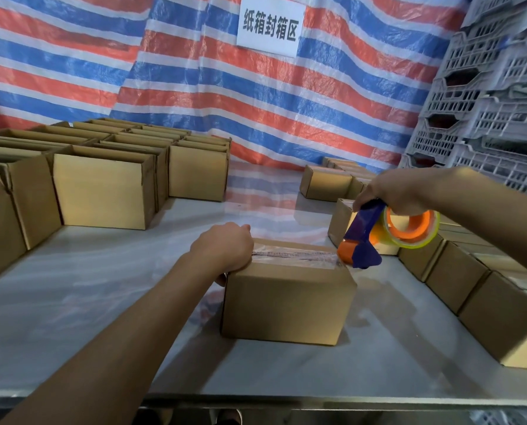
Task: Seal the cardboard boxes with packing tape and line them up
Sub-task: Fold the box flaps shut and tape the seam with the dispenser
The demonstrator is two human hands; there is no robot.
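A closed cardboard box [286, 302] stands in the middle of the grey table [87, 302]. A strip of clear tape [295, 256] runs along its top seam. My left hand [225, 248] grips the box's left top edge, fingers curled over the far side and thumb down the left side. My right hand [397, 191] holds a blue and orange tape dispenser [378, 234] with a clear roll on an orange core. The dispenser's roller end sits at the box's right top edge, at the end of the tape strip.
Several open-topped boxes [102, 191] stand packed together at the left and back left. A row of closed boxes [458, 277] lines the right side toward the back. Grey plastic crates [485, 102] are stacked at the far right. A striped tarp [194, 72] with a paper sign [269, 24] hangs behind.
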